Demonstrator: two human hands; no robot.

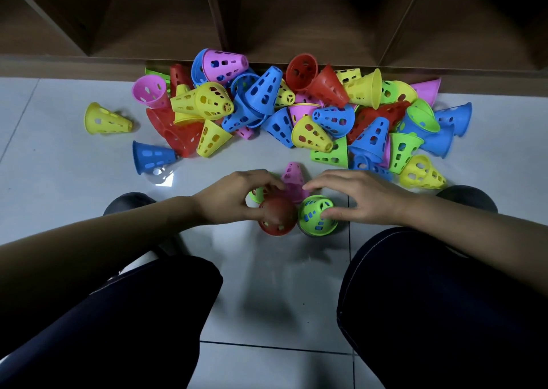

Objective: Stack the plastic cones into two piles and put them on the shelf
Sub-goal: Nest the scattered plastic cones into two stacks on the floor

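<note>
Behind the left hand's (228, 199) red cone (277, 221), a green cone (255, 194) half-hides.

At twelve o'clock we see a heap of cones (262, 92) in pink, blue, yellow, red and green, all patterned with holes. At six o'clock of it: a red cone (278, 219), a green cone (314, 216), a pink cone (292, 175). The floor tiles (59, 166) are pale grey, the shelf (166, 21) dark brown.

Between our legs (430, 299) the floor (275, 285) lies bare up to the red cone (277, 221) and green cone (314, 210). Beyond, the heap of cones (278, 124) crowds the shelf (74, 65) front, barring the low way in; we find room far left.
</note>
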